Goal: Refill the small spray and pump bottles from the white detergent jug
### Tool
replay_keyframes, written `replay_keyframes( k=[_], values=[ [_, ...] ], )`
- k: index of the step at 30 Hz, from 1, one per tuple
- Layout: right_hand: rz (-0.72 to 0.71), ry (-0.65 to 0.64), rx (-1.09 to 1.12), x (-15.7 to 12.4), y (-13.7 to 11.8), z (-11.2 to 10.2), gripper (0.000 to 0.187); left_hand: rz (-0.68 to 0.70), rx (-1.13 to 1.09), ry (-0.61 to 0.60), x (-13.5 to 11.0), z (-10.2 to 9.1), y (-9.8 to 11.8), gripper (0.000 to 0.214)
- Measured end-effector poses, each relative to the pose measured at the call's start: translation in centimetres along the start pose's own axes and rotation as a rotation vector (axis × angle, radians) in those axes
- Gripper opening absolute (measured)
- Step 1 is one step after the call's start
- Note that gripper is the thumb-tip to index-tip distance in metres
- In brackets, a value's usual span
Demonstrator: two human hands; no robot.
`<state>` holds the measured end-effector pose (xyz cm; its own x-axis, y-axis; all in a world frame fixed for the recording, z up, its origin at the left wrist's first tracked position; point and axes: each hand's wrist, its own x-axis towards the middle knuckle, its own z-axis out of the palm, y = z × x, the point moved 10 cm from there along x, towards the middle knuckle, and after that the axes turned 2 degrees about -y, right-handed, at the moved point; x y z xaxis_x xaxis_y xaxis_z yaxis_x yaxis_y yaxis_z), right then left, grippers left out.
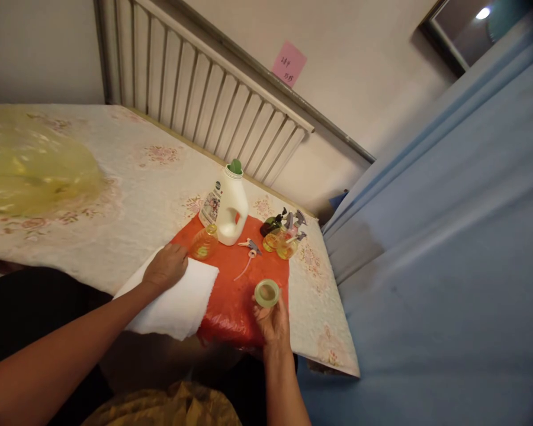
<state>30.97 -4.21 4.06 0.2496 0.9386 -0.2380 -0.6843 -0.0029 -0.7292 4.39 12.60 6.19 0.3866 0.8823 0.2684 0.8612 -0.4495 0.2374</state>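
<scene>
My left hand (166,266) is closed at the upper edge of a folded white towel (190,296), its fingers curled against the cloth. In my right hand (273,322) is a small, round, pale green cup-shaped cap (267,293), its open mouth facing up. Just beyond the left hand stands a clear bottle (204,242) with yellowish liquid and no sprayer on it. A large white jug (231,201) with a handle and a green spout stands uncapped behind it. Between the jug and the cap lies a loose spray head (251,248) with its thin tube.
Several small spray bottles (286,236) stand together at the right of a red plastic sheet (231,313). A yellow plastic bag (39,165) lies on the flowered tablecloth (146,183) at left. A radiator (204,83) runs behind; a blue curtain (435,248) hangs at right.
</scene>
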Motion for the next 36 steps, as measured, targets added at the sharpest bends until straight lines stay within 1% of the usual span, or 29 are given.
replay_keyframes(
  k=[3,6,9,12,17,23,25,27,30,31,33,34,35,36],
  values=[
    [-0.001,0.049,0.025,-0.2,0.0,-0.9,0.036,-0.003,-0.001,-0.002,0.0,0.0,0.0,0.018],
    [-0.080,0.082,-0.039,-0.7,-1.0,-1.4,0.039,-0.003,-0.003,-0.007,0.0,0.0,0.0,0.018],
    [-0.173,0.057,-0.162,-1.0,-2.2,-1.1,0.046,0.001,-0.005,-0.008,0.0,-0.1,0.1,0.018],
    [-0.238,0.077,-0.235,-1.2,-3.0,-1.2,0.053,0.001,-0.005,-0.010,0.0,0.0,0.1,0.018],
    [-0.286,0.111,-0.264,-1.5,-3.5,-1.2,0.061,0.003,-0.012,-0.001,0.0,0.2,-0.1,0.018],
    [-0.309,0.090,-0.276,-2.3,-4.0,0.0,0.060,0.014,-0.042,0.034,0.0,0.4,-0.3,0.021],
    [-0.307,0.077,-0.262,-2.6,-4.0,0.4,0.059,-0.021,-0.144,0.062,0.1,0.2,-1.0,0.021],
    [-0.303,0.073,-0.257,-2.8,-4.0,0.8,0.058,-0.087,-0.254,0.092,0.2,-0.1,-2.1,0.021],
    [-0.295,0.076,-0.242,-3.2,-3.8,1.1,0.060,-0.189,-0.313,0.144,0.1,-1.3,-3.3,0.024],
    [-0.292,0.072,-0.231,-3.2,-3.7,1.3,0.062,-0.209,-0.325,0.170,-0.1,-2.0,-3.2,0.026],
    [-0.283,0.060,-0.201,-3.3,-3.3,1.7,0.065,-0.224,-0.418,0.215,-1.1,-3.3,-2.0,0.029],
    [-0.277,0.055,-0.187,-3.4,-3.0,2.0,0.066,-0.200,-0.513,0.203,-1.7,-3.6,-0.6,0.029],
    [-0.268,0.052,-0.176,-3.4,-2.7,2.3,0.065,-0.166,-0.624,0.157,-2.3,-3.6,1.2,0.030],
    [-0.258,0.050,-0.167,-3.4,-2.3,2.7,0.064,-0.110,-0.747,0.072,-3.0,-3.3,3.5,0.035]
  ],
)
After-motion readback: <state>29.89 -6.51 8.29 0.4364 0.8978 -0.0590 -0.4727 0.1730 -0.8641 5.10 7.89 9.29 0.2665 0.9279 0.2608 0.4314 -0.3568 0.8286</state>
